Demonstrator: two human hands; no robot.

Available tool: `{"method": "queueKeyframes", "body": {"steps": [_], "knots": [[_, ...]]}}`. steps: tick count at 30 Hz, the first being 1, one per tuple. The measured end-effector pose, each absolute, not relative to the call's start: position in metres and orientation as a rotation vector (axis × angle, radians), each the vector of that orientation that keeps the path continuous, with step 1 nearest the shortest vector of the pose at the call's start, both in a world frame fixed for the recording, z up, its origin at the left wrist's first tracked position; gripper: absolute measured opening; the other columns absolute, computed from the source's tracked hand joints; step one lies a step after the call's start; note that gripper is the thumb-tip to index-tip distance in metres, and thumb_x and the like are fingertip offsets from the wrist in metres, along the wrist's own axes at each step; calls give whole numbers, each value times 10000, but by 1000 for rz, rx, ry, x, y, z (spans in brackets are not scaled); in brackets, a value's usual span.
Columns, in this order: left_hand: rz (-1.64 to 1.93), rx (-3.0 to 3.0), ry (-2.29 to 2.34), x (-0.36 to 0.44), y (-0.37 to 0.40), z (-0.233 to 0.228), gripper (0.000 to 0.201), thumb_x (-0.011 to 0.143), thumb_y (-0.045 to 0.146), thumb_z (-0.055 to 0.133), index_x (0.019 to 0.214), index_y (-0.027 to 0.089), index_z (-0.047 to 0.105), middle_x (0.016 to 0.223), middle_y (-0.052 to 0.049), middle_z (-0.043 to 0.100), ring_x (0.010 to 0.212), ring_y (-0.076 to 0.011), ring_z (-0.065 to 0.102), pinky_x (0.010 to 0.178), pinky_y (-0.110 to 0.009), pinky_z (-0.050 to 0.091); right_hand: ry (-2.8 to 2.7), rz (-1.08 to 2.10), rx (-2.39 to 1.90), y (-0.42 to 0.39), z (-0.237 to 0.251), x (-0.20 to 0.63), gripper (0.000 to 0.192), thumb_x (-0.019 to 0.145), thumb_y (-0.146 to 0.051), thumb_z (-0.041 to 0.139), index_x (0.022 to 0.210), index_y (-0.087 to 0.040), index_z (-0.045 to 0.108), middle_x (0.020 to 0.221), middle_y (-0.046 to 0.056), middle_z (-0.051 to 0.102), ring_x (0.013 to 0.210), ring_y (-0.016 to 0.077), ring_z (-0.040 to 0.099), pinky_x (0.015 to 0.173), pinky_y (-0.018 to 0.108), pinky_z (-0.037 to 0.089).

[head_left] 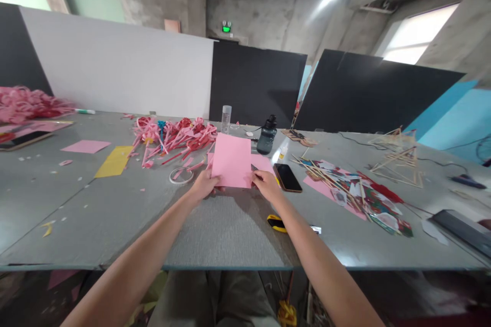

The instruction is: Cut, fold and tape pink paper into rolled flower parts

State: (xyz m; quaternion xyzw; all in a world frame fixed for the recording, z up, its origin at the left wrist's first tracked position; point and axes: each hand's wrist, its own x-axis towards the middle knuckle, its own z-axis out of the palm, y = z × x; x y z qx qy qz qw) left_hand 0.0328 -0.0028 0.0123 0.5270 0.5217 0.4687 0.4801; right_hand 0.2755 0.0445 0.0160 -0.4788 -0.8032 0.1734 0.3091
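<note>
A pink paper sheet (231, 160) is held upright above the grey table (115, 204), between both hands. My left hand (204, 184) pinches its lower left corner. My right hand (267, 185) grips its lower right edge. Something thin and dark pokes out beside the right hand's fingers; I cannot tell what it is. Another pink sheet (263, 163) lies flat just behind the held one. A black phone (287, 178) lies right of my right hand.
A pile of pink and red paper flowers on sticks (172, 138), a tape ring (181, 176), yellow paper (114, 161), a dark bottle (267, 135), a clear bottle (226, 118). A yellow-black cutter (276, 223) lies near me. Sticks and coloured scraps (356, 194) spread at right.
</note>
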Motion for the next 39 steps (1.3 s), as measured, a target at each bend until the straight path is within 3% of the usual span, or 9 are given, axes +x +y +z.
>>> {"method": "queueKeyframes", "body": {"steps": [14, 19, 24, 28, 31, 36, 39], "knots": [[1218, 1323, 1275, 31, 6, 2, 254, 849, 301, 589, 1040, 135, 573, 750, -35, 676, 529, -144, 667, 390, -174, 394, -2201, 415, -1263, 43, 12, 272, 284, 927, -314, 526, 726, -191, 684, 771, 51, 724, 755, 214, 635, 662, 271, 376], [1184, 1367, 1324, 30, 7, -1, 269, 916, 359, 512, 1068, 143, 567, 645, -23, 657, 473, -160, 650, 387, -180, 379, -2203, 367, -1285, 44, 13, 273, 215, 899, -263, 552, 765, -205, 711, 791, 51, 733, 758, 216, 631, 684, 282, 397], [1260, 1452, 1487, 24, 7, 0, 334, 925, 373, 498, 1153, 146, 587, 587, 31, 577, 420, -124, 543, 442, -200, 397, -2173, 307, -1349, 48, 13, 277, 288, 939, -273, 503, 729, -201, 687, 746, 53, 706, 715, 201, 609, 664, 278, 375], [1326, 1589, 1623, 20, 6, 4, 401, 935, 333, 482, 1281, 151, 573, 732, -6, 631, 552, -140, 567, 570, -234, 439, -2208, 306, -1371, 51, 10, 279, 225, 910, -256, 574, 740, -194, 708, 789, 68, 727, 728, 199, 618, 642, 271, 360], [1256, 1767, 1653, 23, 4, 4, 350, 920, 254, 499, 1234, 176, 631, 777, -31, 654, 673, -177, 609, 702, -285, 469, -2218, 299, -1363, 49, 8, 278, 200, 918, -280, 591, 799, -206, 734, 840, 64, 746, 765, 196, 637, 655, 263, 365], [964, 2263, 1552, 35, -1, -6, 275, 854, 157, 596, 1094, 213, 716, 1161, -85, 665, 1119, -259, 586, 1016, -390, 437, -2128, 240, -1431, 45, 8, 279, 386, 968, -401, 513, 698, -206, 707, 723, 61, 714, 682, 193, 616, 606, 271, 326], [847, 2439, 1551, 41, -6, -12, 281, 899, 184, 562, 1147, 202, 693, 1239, -106, 637, 1202, -300, 531, 1048, -464, 423, -2020, 173, -1492, 55, 18, 283, 451, 978, -454, 463, 681, -198, 686, 675, 72, 688, 629, 199, 591, 581, 290, 298]]}}
